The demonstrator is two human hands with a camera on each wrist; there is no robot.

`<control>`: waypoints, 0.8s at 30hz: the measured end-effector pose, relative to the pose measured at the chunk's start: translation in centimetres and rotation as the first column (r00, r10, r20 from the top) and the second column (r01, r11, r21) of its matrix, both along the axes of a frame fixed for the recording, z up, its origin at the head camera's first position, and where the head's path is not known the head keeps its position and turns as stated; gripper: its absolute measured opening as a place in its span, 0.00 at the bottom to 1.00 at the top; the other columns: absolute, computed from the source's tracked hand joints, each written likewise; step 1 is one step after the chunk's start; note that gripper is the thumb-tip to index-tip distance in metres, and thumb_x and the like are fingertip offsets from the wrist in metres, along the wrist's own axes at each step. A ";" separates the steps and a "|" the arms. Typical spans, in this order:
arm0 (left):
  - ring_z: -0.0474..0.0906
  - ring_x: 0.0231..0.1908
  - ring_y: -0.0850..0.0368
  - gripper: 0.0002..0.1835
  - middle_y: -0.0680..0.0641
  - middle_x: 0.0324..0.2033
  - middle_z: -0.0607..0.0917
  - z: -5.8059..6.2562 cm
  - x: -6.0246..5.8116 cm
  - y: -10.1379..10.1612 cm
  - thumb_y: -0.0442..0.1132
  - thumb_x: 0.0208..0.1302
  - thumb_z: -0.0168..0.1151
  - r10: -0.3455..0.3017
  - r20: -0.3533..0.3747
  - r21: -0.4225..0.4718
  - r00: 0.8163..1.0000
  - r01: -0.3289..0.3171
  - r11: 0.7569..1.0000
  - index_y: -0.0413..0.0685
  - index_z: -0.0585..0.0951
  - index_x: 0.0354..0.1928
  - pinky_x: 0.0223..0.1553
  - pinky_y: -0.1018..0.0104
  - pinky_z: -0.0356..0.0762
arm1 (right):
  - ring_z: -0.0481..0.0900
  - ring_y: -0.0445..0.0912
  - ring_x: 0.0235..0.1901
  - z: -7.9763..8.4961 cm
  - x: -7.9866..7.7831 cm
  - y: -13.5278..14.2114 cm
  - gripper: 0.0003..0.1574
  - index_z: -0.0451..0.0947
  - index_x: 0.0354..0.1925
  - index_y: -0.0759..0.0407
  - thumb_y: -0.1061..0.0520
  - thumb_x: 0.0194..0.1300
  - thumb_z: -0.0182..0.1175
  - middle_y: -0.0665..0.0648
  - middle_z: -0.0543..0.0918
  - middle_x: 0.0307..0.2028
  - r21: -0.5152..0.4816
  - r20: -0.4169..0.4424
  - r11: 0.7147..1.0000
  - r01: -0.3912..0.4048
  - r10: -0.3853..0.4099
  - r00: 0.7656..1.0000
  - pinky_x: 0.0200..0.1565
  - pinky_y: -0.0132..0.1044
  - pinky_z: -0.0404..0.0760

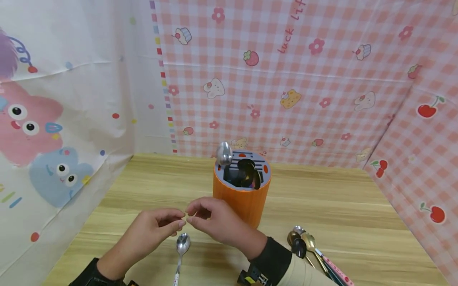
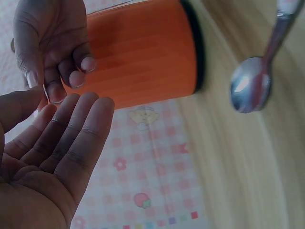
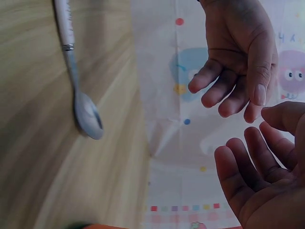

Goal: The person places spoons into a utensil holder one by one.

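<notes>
- On the pink checked cloth (image 1: 272, 95) up at one o'clock from the hands I can read "luck lif" in red lettering (image 1: 285, 43); its end runs out of sight at the top edge.
- The handle of the silver spoon (image 1: 183, 243) has small marks on pale ground, too fine to make out; in the head view its end is cut off at the bottom.
- The right hand (image 1: 216, 220) covers part of the orange holder (image 1: 252, 204); the dark spoons (image 1: 247, 172) standing in it overlap, so I cannot count them.
- At four o'clock, a bunch of spoons (image 1: 308, 240) lies with handles running off the bottom edge.
- The silver spoon rests on the wooden table (image 1: 340, 198) at six o'clock, just below the left hand (image 1: 154, 228); the holder stands at two o'clock.
- Both hands have relaxed fingers, fingertips close together; whether they touch, I cannot tell.
</notes>
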State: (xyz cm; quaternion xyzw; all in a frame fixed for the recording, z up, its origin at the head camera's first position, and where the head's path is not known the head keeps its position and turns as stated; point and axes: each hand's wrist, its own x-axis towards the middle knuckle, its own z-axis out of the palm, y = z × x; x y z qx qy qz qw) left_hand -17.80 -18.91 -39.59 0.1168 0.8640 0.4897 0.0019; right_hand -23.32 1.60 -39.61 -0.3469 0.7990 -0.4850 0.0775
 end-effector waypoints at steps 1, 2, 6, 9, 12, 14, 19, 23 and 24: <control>0.85 0.34 0.58 0.12 0.44 0.39 0.88 -0.3 0.1 0.0 0.43 0.65 0.66 0.000 0.007 -0.002 1.000 0.000 1.000 0.43 0.84 0.45 0.36 0.68 0.84 | 0.76 0.39 0.34 -0.3 0.0 -0.1 0.06 0.81 0.42 0.52 0.58 0.65 0.65 0.48 0.82 0.37 0.001 -0.005 1.000 -0.005 0.005 1.000 0.38 0.31 0.80; 0.85 0.35 0.58 0.12 0.44 0.39 0.88 -0.5 0.2 -0.1 0.44 0.65 0.66 -0.007 0.005 0.001 1.000 0.007 1.000 0.43 0.84 0.45 0.35 0.68 0.84 | 0.76 0.39 0.33 -0.5 0.0 -0.2 0.06 0.81 0.41 0.52 0.58 0.65 0.65 0.49 0.82 0.37 0.001 -0.010 1.000 -0.013 0.013 1.000 0.37 0.31 0.79; 0.85 0.37 0.54 0.10 0.44 0.38 0.88 -1.5 0.4 -0.1 0.42 0.64 0.67 -0.028 0.014 0.013 1.000 0.028 1.000 0.44 0.84 0.43 0.35 0.68 0.84 | 0.75 0.39 0.31 -1.6 -0.2 -0.6 0.05 0.81 0.40 0.53 0.60 0.65 0.65 0.48 0.81 0.33 0.005 0.003 0.999 -0.050 0.050 0.999 0.34 0.29 0.77; 0.85 0.38 0.54 0.09 0.46 0.37 0.88 -2.2 0.5 -0.1 0.43 0.64 0.67 -0.040 0.011 -0.004 0.999 0.040 0.999 0.47 0.85 0.41 0.36 0.68 0.83 | 0.73 0.39 0.30 -2.2 -0.2 -0.8 0.05 0.81 0.40 0.53 0.60 0.65 0.65 0.48 0.80 0.31 0.016 0.030 0.997 -0.070 0.069 0.997 0.33 0.27 0.75; 0.84 0.38 0.57 0.07 0.49 0.37 0.89 -3.0 0.6 -0.2 0.44 0.63 0.67 -0.039 -0.007 -0.051 0.999 0.038 0.998 0.51 0.85 0.40 0.36 0.67 0.83 | 0.73 0.38 0.30 -2.7 -0.1 -0.9 0.06 0.81 0.40 0.52 0.59 0.64 0.66 0.47 0.80 0.30 0.036 0.065 0.997 -0.069 0.066 0.996 0.33 0.27 0.75; 0.84 0.39 0.58 0.07 0.51 0.37 0.89 -3.6 0.7 -0.2 0.45 0.63 0.68 -0.034 -0.018 -0.075 0.999 0.032 0.997 0.52 0.85 0.39 0.37 0.67 0.83 | 0.73 0.37 0.30 -3.1 0.0 -1.0 0.06 0.82 0.40 0.52 0.58 0.64 0.67 0.46 0.79 0.29 0.051 0.092 0.996 -0.068 0.063 0.994 0.34 0.27 0.75; 0.84 0.39 0.58 0.07 0.50 0.38 0.89 -4.8 1.0 -0.3 0.45 0.62 0.69 -0.035 0.005 -0.064 0.999 0.035 0.997 0.52 0.86 0.38 0.37 0.68 0.83 | 0.74 0.36 0.31 -4.4 0.2 -1.3 0.04 0.82 0.40 0.52 0.58 0.65 0.65 0.45 0.80 0.30 0.080 0.131 0.992 -0.092 0.081 0.988 0.35 0.28 0.75; 0.83 0.38 0.59 0.08 0.51 0.35 0.89 -5.7 1.3 -0.4 0.44 0.61 0.69 -0.041 0.027 -0.057 0.999 0.043 0.997 0.50 0.86 0.37 0.37 0.68 0.83 | 0.74 0.35 0.31 -5.5 0.3 -1.6 0.05 0.83 0.38 0.52 0.61 0.64 0.65 0.44 0.81 0.30 0.087 0.126 0.990 -0.113 0.102 0.987 0.36 0.27 0.75; 0.83 0.37 0.60 0.08 0.51 0.34 0.89 -5.9 1.3 -0.4 0.44 0.61 0.69 -0.042 0.028 -0.058 0.999 0.044 0.997 0.49 0.86 0.37 0.37 0.68 0.82 | 0.74 0.34 0.31 -5.8 0.3 -1.6 0.05 0.83 0.38 0.52 0.61 0.64 0.65 0.44 0.81 0.30 0.087 0.127 0.990 -0.116 0.104 0.986 0.35 0.27 0.75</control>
